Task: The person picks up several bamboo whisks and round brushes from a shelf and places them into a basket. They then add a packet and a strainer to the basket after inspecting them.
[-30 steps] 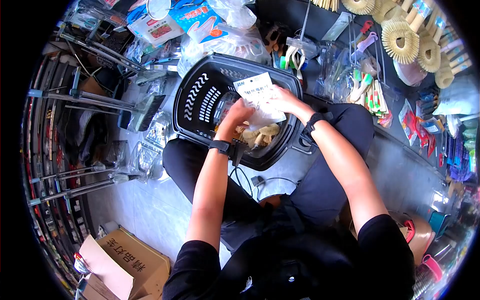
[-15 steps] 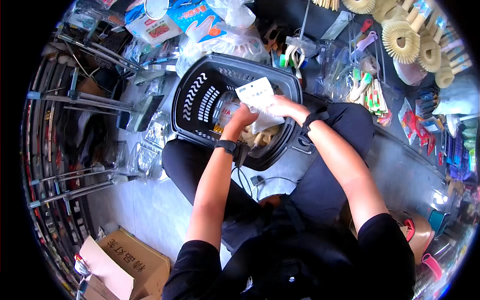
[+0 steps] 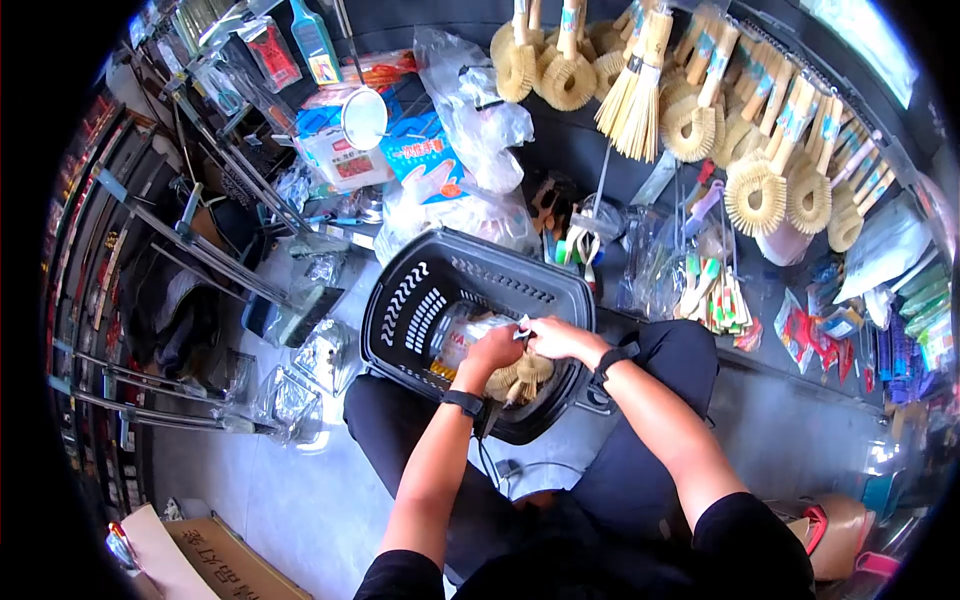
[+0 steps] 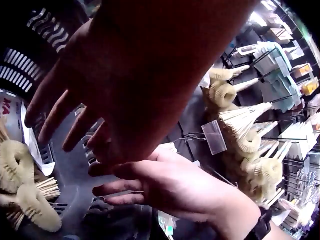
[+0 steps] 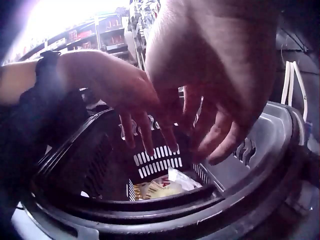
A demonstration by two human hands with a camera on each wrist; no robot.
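Both hands meet over the black shopping basket (image 3: 470, 255). In the head view, fingertips of my left hand (image 3: 492, 352) and right hand (image 3: 562, 338) come together at a small white piece (image 3: 522, 322); I cannot tell what it is. Thumb and index finger of each hand meet in the left wrist view, while the other fingers of the left hand (image 4: 100, 95) hang down, spread. Inside the basket lie pale bristle brushes (image 3: 520, 380), a printed clear bag (image 3: 458, 340) and, in the right wrist view, a white packet (image 5: 182, 180) well below the hands.
Long-handled brushes (image 3: 757, 195) hang along the rack ahead. Behind the basket lie plastic bags (image 3: 480, 130) and a blue glove packet (image 3: 425, 160). Metal shelf rails (image 3: 230, 270) stand at the left, a cardboard box (image 3: 230, 560) below them. Knees flank the basket.
The white packet that both hands held up has left them and lies in the basket. The hands have drawn together. The head view has tilted up, showing more of the hanging brushes.
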